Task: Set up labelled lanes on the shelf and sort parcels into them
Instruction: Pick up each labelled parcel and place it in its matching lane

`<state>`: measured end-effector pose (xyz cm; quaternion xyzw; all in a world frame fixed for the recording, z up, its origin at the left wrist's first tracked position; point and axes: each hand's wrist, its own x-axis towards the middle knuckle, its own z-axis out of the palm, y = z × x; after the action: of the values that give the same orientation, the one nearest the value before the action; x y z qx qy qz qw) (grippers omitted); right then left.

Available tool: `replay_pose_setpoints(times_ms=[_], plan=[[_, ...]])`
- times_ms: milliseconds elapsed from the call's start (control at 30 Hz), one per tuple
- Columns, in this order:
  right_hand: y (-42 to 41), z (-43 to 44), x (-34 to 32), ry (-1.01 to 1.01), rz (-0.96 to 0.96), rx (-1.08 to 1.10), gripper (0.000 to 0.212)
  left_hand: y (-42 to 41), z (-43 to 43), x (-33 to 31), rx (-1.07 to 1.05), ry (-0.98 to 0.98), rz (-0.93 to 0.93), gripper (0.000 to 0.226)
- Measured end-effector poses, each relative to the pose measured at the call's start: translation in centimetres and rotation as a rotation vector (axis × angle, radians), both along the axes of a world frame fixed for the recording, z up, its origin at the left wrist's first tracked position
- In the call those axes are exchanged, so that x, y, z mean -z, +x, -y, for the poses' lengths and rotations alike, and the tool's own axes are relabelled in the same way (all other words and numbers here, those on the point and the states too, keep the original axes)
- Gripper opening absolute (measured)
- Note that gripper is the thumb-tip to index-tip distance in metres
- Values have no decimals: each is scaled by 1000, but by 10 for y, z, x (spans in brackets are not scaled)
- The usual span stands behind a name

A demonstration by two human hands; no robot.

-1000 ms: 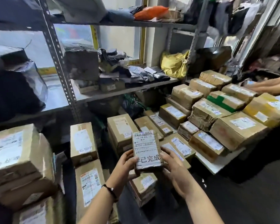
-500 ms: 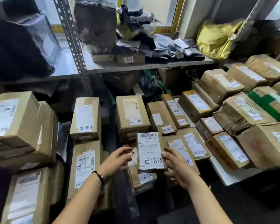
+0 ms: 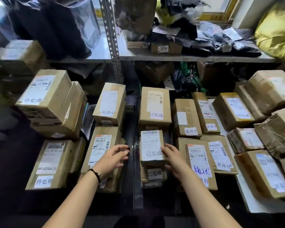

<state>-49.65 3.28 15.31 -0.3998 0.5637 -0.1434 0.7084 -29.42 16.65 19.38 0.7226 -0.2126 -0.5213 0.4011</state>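
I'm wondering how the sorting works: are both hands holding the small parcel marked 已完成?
No, only the right hand touches the small parcel, at its right edge; the left hand is apart from it.

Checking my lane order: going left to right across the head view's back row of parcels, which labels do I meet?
待处理 parcel → 处理中 parcel → 已完成 parcel → 异常件 parcel
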Motion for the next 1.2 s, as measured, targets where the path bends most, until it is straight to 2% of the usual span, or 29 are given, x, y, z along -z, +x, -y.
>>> replay_pose_setpoints(times_ms=[100,200,300,333,433,500,600,633,833,1000,1200], plan=[[4,5,3,-7,27,38,35,-6,-7,-5,-37,-3,-7,16],[3,3,4,-91,-15,-44,54,-12,-13,-11,-71,-25,-20,15],[0,-1,-7,-439,-279,-206,61,-16,-20,-17,-119,-59,-32,17],[1,-4,-14,-556,-310,-247,61,-17,-23,-20,-137,-72,-34,18],[9,-22,-35,-762,-243,-362,58,-21,-40,-25,-205,-101,6,26],[21,-36,-42,-866,-197,-467,58,-21,-58,-26,-242,-101,163,35],[47,-57,-50,-947,-113,-627,63,-14,-94,-28,-161,2,627,54],[56,-67,-51,-973,-90,-689,64,-13,-109,-29,-154,21,713,58],[106,-150,-65,-965,75,-968,75,-10,-196,-37,-319,94,753,60],[155,-226,-72,-905,182,-1104,51,14,-275,-34,-420,142,760,54],[238,-320,-78,-879,197,-1229,48,72,-367,-30,-453,120,746,49]])
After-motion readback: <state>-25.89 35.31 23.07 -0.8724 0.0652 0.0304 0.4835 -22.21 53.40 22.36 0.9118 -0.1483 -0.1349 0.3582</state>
